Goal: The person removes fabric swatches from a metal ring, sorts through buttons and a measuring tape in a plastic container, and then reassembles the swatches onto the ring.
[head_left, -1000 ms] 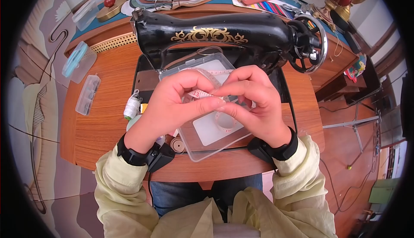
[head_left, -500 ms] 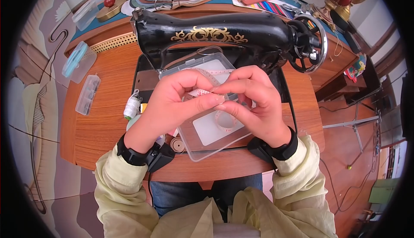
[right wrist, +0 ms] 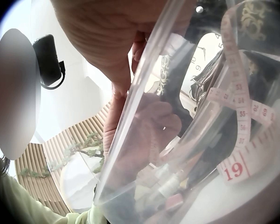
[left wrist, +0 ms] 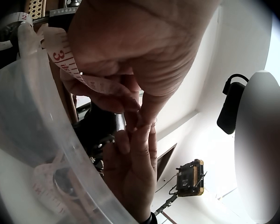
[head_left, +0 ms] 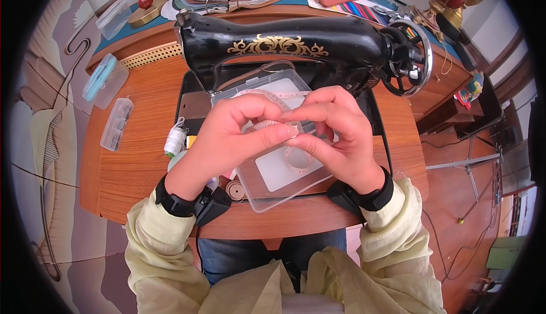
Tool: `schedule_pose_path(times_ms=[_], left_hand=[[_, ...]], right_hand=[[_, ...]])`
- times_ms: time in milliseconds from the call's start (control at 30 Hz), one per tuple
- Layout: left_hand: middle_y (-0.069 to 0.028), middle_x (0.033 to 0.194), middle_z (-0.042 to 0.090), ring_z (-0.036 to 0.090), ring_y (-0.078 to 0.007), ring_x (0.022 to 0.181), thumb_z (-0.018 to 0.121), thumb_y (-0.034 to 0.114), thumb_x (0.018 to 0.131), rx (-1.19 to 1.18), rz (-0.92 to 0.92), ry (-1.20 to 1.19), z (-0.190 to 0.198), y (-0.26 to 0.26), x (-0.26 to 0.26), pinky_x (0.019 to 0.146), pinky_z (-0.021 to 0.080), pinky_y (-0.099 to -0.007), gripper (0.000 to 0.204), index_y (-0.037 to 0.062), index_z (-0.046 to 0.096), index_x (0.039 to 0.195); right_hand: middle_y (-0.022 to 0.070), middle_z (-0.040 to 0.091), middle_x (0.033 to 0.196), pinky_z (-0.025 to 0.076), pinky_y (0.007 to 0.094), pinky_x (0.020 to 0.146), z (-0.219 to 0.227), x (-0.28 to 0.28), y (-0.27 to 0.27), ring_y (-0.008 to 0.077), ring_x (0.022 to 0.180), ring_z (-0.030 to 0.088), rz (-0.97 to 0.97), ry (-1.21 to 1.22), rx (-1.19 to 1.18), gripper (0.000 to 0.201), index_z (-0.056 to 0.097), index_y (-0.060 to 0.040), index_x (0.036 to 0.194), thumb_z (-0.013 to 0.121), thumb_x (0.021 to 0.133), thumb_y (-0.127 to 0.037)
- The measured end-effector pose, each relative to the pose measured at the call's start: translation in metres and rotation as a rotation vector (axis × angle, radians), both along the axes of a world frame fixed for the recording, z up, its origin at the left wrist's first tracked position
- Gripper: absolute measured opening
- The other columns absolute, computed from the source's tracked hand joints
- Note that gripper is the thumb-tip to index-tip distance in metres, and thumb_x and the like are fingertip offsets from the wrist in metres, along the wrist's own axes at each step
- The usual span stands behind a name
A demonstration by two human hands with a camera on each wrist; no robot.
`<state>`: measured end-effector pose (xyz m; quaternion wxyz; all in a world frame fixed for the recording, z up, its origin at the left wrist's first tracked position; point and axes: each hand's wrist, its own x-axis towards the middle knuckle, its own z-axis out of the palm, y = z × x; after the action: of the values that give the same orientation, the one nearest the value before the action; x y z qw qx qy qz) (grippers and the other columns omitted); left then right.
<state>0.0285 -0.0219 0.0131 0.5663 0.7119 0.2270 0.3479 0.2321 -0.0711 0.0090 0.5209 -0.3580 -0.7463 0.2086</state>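
A white tape measure with red numbers runs into the left hand, whose thumb and fingers pinch it. In the head view the left hand meets the right hand fingertip to fingertip; the right thumb and forefinger pinch at the same spot, the tape there mostly hidden. Under both hands lies an open clear plastic box, tilted on the table. Loose loops of the tape lie in and over the box, also seen through its wall in the right wrist view.
Behind the box stands a black sewing machine with a handwheel. White thread and a brown spool are left of the box. A small clear case and a blue-lidded one lie further left.
The tape between the hands has shifted, and its large red number has gone out of sight behind the fingers. Both hands stay nearly in place.
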Motion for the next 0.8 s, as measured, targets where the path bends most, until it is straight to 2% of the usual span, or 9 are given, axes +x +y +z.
schedule_pose_path(times_ms=[33,133,233,333,433,533,633,800], left_hand=[[-0.0022,0.096,0.064,0.058,-0.0087,0.091,0.067,0.011,0.089,0.028,-0.009,0.015,0.0007,0.0001,-0.0005,0.082,0.045,-0.0251,0.012,0.0004,0.067,0.094],[-0.0022,0.090,0.064,0.056,-0.0085,0.082,0.073,0.016,0.085,0.101,0.062,-0.007,-0.0033,0.0002,0.0029,0.073,0.043,-0.0238,0.016,0.0018,0.069,0.092],[-0.0029,0.096,0.064,0.058,-0.0098,0.092,0.066,0.012,0.089,0.098,0.042,0.071,0.0031,-0.0023,0.0011,0.083,0.044,-0.0257,0.014,0.0000,0.067,0.096],[-0.0031,0.096,0.064,0.058,-0.0103,0.091,0.066,0.013,0.090,-0.053,0.026,-0.006,0.0017,-0.0055,0.0042,0.083,0.044,-0.0257,0.015,-0.0004,0.067,0.097],[-0.0030,0.095,0.064,0.058,-0.0099,0.090,0.066,0.012,0.090,-0.078,0.009,-0.023,0.0023,-0.0059,0.0043,0.082,0.044,-0.0258,0.014,-0.0003,0.067,0.096],[-0.0027,0.093,0.064,0.058,-0.0092,0.090,0.066,0.011,0.089,0.041,0.022,0.033,0.0016,-0.0025,-0.0001,0.081,0.044,-0.0257,0.012,0.0002,0.066,0.094],[-0.0010,0.089,0.064,0.053,-0.0067,0.079,0.072,0.016,0.086,0.089,0.022,-0.011,-0.0011,-0.0007,0.0021,0.071,0.042,-0.0226,0.014,0.0031,0.071,0.091],[-0.0002,0.088,0.064,0.052,-0.0069,0.078,0.072,0.016,0.086,-0.049,0.054,-0.040,0.0022,-0.0071,0.0054,0.071,0.042,-0.0232,0.013,0.0036,0.071,0.091]], right_hand=[[0.0030,0.058,0.094,0.046,0.0268,0.066,-0.0010,0.0007,0.0011,0.0147,0.082,0.055,0.012,0.001,0.015,0.029,0.072,-0.0101,0.100,0.077,0.073,-0.003],[0.0031,0.058,0.094,0.047,0.0282,0.070,-0.0014,0.0018,0.0022,0.0160,0.085,0.056,0.015,-0.042,0.039,0.031,0.072,-0.0102,0.101,0.078,0.072,-0.002],[0.0027,0.058,0.094,0.046,0.0267,0.067,-0.0025,0.0012,0.0022,0.0147,0.083,0.055,0.013,-0.020,0.039,0.030,0.072,-0.0105,0.101,0.077,0.073,-0.003],[0.0023,0.058,0.094,0.044,0.0253,0.064,-0.0016,0.0008,-0.0005,0.0132,0.081,0.054,-0.018,0.026,-0.032,0.029,0.072,-0.0107,0.101,0.077,0.074,-0.003],[0.0021,0.058,0.094,0.043,0.0244,0.062,0.0005,-0.0002,-0.0006,0.0121,0.080,0.052,0.006,0.041,-0.025,0.028,0.072,-0.0109,0.101,0.076,0.075,-0.003],[0.0023,0.058,0.094,0.044,0.0248,0.063,0.0022,-0.0001,-0.0002,0.0126,0.081,0.053,0.017,0.005,-0.006,0.028,0.072,-0.0109,0.100,0.077,0.074,-0.002],[0.0023,0.058,0.093,0.044,0.0251,0.063,-0.0014,0.0023,0.0023,0.0129,0.081,0.054,0.038,-0.034,0.039,0.028,0.072,-0.0111,0.100,0.077,0.073,-0.002],[0.0025,0.057,0.095,0.045,0.0251,0.064,-0.0024,0.0015,0.0023,0.0134,0.082,0.054,0.019,0.008,0.029,0.030,0.072,-0.0110,0.100,0.078,0.071,-0.002]])
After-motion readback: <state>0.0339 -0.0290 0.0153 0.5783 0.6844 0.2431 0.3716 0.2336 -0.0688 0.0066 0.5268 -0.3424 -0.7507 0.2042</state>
